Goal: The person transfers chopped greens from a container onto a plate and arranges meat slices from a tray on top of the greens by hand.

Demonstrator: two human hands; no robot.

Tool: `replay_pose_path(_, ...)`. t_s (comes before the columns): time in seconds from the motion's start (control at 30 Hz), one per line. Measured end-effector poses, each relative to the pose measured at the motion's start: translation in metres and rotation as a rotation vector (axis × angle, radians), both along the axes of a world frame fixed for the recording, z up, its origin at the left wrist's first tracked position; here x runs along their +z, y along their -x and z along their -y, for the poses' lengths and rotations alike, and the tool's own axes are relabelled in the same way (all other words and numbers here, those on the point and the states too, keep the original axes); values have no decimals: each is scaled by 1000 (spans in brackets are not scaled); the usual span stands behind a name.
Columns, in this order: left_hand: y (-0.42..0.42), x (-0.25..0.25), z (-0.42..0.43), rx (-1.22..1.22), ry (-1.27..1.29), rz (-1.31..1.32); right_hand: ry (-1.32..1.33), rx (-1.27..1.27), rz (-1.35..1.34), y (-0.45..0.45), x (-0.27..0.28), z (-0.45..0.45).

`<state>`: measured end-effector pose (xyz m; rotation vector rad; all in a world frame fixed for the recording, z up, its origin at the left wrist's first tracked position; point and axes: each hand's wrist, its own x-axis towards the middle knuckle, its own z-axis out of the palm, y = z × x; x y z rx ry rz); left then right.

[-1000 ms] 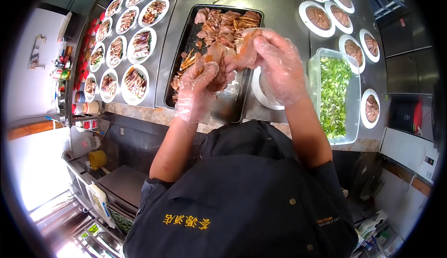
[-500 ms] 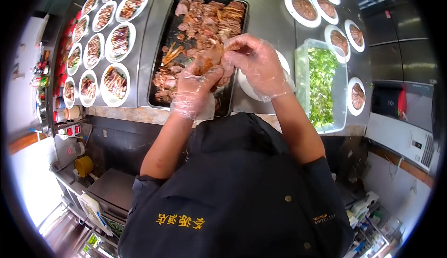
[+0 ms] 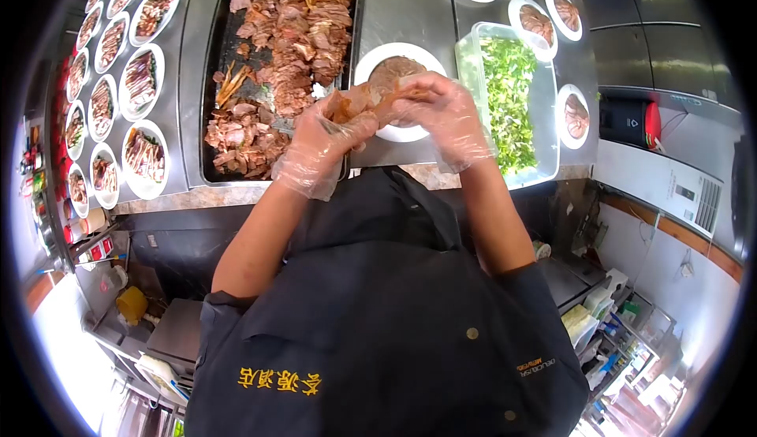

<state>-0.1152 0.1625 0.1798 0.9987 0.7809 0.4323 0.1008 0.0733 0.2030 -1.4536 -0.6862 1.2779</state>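
Left hand (image 3: 319, 143) and right hand (image 3: 441, 117) both pinch meat slices (image 3: 355, 103), held up near the plate (image 3: 367, 68). Look light, floppy, probably slippery (thin plastic gloves (image 3: 467, 143) can't help); I'd support both ends.

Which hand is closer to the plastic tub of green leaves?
Right. The right hand is just left of the tub, overlapping its edge in view; the left hand is farther left, near the meat tray.
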Motion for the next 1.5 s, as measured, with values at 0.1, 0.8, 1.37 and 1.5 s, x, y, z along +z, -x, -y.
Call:
replay_pose_path(0.1, -7, -13, -3, -34, 82, 27, -61, -156, 63, -24, -13, 20)
replay_pose_path(0.8, 23, -94, 4, 210, 240, -278, 7, 347, 1063, -89, -161, -13)
replay_pose_path(1.37, 22, -74, 12, 169, 349, -41, -169, -61, 1165, -57, -193, 3)
replay_pose_path(1.5, 18, -61, 16, 164, 308, -11, -142, -158, 1153, -39, -163, -5)
